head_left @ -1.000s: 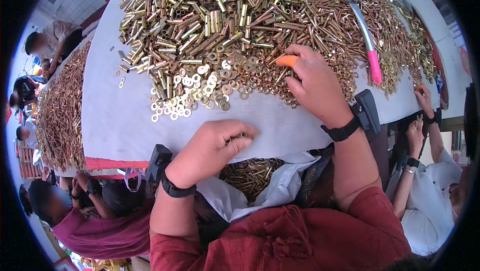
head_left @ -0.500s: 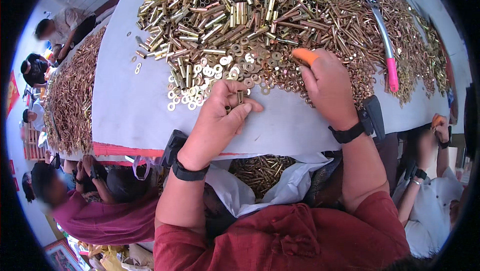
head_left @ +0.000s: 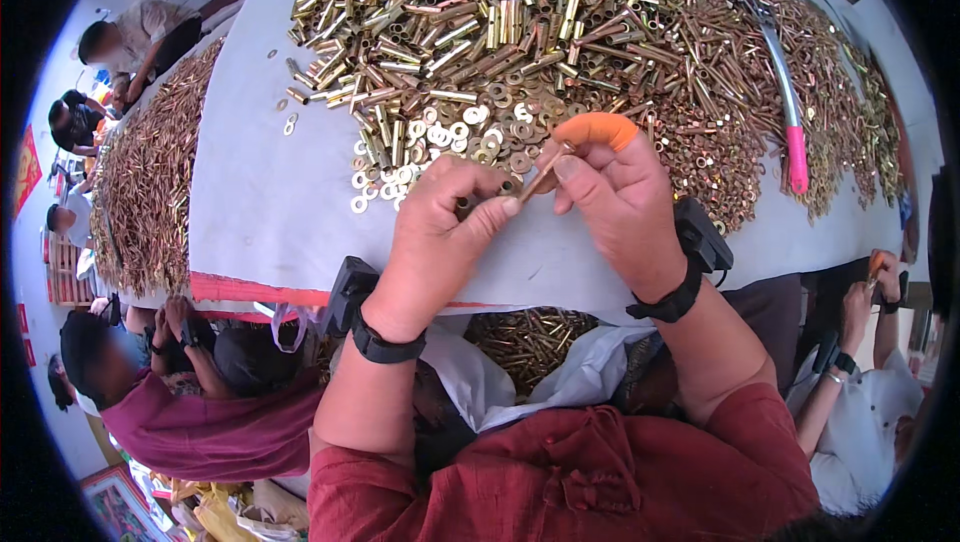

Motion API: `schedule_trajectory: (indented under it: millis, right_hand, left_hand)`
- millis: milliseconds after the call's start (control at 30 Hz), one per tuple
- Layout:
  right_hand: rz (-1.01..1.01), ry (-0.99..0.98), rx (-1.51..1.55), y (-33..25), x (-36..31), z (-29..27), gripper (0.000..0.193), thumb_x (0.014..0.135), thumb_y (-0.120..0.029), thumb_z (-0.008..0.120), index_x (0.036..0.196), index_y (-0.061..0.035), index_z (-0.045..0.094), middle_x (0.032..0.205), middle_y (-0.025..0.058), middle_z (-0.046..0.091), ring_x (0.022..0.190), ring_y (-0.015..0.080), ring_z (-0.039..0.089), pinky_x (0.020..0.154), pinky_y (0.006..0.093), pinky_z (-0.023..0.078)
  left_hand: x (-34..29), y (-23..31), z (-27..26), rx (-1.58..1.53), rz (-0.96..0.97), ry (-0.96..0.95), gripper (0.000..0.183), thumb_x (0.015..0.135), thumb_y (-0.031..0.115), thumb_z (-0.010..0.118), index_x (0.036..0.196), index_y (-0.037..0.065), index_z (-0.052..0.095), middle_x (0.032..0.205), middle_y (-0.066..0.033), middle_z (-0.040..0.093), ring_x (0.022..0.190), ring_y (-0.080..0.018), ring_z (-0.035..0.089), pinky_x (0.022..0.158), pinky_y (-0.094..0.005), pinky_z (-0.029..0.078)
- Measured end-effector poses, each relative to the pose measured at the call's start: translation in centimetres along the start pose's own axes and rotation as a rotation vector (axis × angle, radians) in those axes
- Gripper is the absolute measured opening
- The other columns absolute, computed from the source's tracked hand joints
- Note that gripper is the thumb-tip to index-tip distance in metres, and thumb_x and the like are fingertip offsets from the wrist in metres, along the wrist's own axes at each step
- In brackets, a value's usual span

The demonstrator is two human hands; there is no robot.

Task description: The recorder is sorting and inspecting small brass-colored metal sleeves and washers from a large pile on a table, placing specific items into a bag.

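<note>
The left hand point(head_left: 445, 217) holds sleeves point(head_left: 507, 187) in curled fingers; just right, the right hand point(head_left: 625, 210) pinches a bolt point(head_left: 541, 176).

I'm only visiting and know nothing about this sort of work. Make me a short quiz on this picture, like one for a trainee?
1. Multiple choice: what colour is the handle of the long tool lying at the right of the picture?
A) green
B) pink
C) blue

2. True or false: the person's right hand wears an orange finger cover.

3. Fill in the gap: flat ring-shaped washers lie on the near side of many hollow metal ____.

Key:
1. B
2. True
3. tubes
</note>
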State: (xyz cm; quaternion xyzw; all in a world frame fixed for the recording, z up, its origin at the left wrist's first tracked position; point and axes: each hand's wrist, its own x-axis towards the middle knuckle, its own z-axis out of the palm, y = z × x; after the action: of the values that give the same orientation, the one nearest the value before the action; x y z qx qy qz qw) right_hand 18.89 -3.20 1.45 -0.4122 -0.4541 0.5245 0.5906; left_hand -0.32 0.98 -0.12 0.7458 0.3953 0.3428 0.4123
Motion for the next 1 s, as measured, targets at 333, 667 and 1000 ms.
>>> schedule_trajectory:
  millis: [333,667,1000]
  right_hand:
    - [0.083,0.049,0.132,0.7,-0.2,1.3,0.02,0.096,-0.003,0.055,0.114,-0.0014,0.046,0.105,0.0133,0.062,0.093,0.0177,0.067,0.077,0.0263,0.055]
    - [0.078,0.1,0.053,1.8,-0.3,1.2,0.019,0.095,-0.004,0.058,0.112,-0.0027,0.05,0.096,0.0078,0.065,0.084,0.014,0.066,0.069,0.0233,0.052]
    - [-0.061,-0.152,-0.71,1.1,-0.6,0.9,0.023,0.088,-0.024,0.07,0.093,-0.0033,0.065,0.076,0.0141,0.065,0.065,0.0297,0.063,0.059,0.0384,0.048]
  left_hand:
    - [-0.1,0.9,-1.2,-0.852,-0.434,0.196,0.017,0.099,0.021,0.059,0.107,0.007,0.061,0.078,0.0007,0.059,0.053,-0.0045,0.037,0.046,-0.0197,0.027]
    - [-0.3,0.9,-1.4,-0.898,-0.39,0.193,0.016,0.099,0.019,0.058,0.108,0.006,0.059,0.086,-0.0066,0.067,0.053,-0.0046,0.038,0.047,-0.0198,0.029]
    - [-0.3,1.5,-0.5,-0.853,-0.476,-0.035,0.017,0.102,0.021,0.055,0.09,0.009,0.05,0.082,-0.0007,0.06,0.054,-0.0042,0.043,0.046,-0.0186,0.033]
